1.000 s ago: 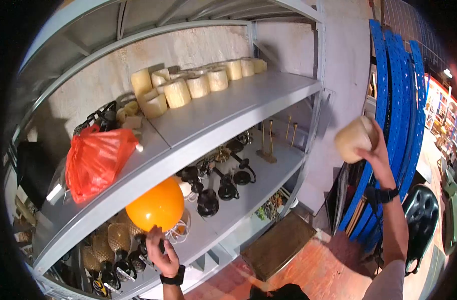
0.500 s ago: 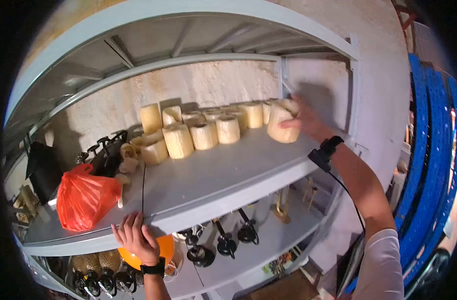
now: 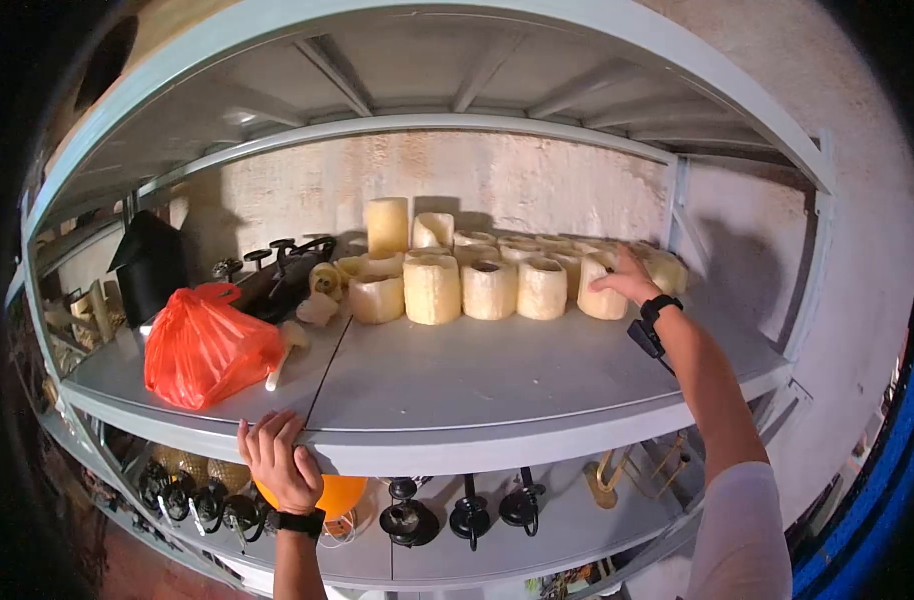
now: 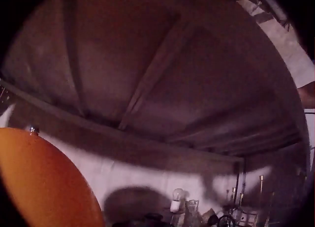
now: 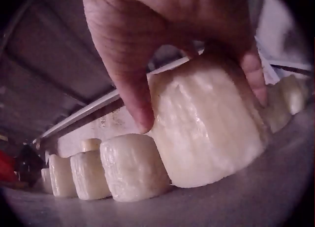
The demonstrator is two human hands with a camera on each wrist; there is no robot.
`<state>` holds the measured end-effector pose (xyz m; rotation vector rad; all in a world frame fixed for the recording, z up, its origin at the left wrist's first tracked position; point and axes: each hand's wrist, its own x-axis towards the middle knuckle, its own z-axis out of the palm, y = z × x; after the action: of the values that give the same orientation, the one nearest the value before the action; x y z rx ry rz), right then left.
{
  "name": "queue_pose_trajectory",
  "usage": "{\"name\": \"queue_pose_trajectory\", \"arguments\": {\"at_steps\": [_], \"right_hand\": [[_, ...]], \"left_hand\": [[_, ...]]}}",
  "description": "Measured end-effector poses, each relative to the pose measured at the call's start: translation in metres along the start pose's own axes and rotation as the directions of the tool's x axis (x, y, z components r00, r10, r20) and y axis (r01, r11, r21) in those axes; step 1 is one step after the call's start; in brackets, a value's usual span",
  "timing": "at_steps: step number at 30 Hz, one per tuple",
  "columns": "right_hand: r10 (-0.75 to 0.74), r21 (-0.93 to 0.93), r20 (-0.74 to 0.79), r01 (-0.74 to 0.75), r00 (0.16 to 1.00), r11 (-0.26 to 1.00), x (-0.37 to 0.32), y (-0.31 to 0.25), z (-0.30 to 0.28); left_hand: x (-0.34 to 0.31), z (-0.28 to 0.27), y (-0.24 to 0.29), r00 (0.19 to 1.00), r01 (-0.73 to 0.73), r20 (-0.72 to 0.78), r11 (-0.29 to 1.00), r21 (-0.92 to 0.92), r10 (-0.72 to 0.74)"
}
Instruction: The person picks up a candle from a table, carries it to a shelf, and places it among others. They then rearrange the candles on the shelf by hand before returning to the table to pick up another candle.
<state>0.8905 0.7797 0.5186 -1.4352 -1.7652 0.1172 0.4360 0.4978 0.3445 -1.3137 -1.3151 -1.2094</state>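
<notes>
My right hand (image 3: 627, 280) grips a cream pillar candle (image 5: 206, 123) from above, thumb on one side and fingers on the other. Its base sits at the shelf surface, at the right of the front row. Beside it stands another pillar candle (image 5: 133, 168), and more candles (image 3: 432, 290) run left and behind, several with hollow tops. My left hand (image 3: 282, 465) rests on the front edge of the upper shelf (image 3: 457, 385), fingers over the lip. In the left wrist view that hand is hidden; an orange ball-shaped object (image 4: 44, 182) on the level below shows there.
On the left of the upper shelf lie a red plastic bag (image 3: 207, 350) and dark metal fittings (image 3: 287, 275). Black candle-holder-like pieces (image 3: 470, 515) stand on the lower shelf (image 3: 567, 540). A grey upright (image 3: 812, 270) bounds the right side.
The candle in my right hand has moved from beside the rack onto the upper shelf, into the row's right end. My left hand has risen to the shelf's front edge. The view has turned left.
</notes>
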Motion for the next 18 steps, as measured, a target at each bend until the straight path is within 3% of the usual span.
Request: {"name": "queue_pose_trajectory", "arguments": {"at_steps": [4, 6, 18], "right_hand": [[-0.029, -0.076, 0.0, 0.029, 1.0, 0.997, 0.02, 0.011, 0.021], [-0.016, 0.053, 0.049, 0.013, 0.999, 0.998, 0.021, 0.011, 0.026], [-0.013, -0.016, 0.162, 0.016, 0.987, 1.0, 0.039, 0.021, 0.035]], "left_hand": [[0.0, 0.001, -0.001, 1.0, -0.005, -0.012, 1.0, -0.003, 0.005], [0.001, 0.001, 0.0, 1.0, -0.015, -0.009, 1.0, -0.01, 0.015], [0.001, 0.001, 0.0, 1.0, -0.018, -0.015, 1.0, -0.002, 0.018]]}}
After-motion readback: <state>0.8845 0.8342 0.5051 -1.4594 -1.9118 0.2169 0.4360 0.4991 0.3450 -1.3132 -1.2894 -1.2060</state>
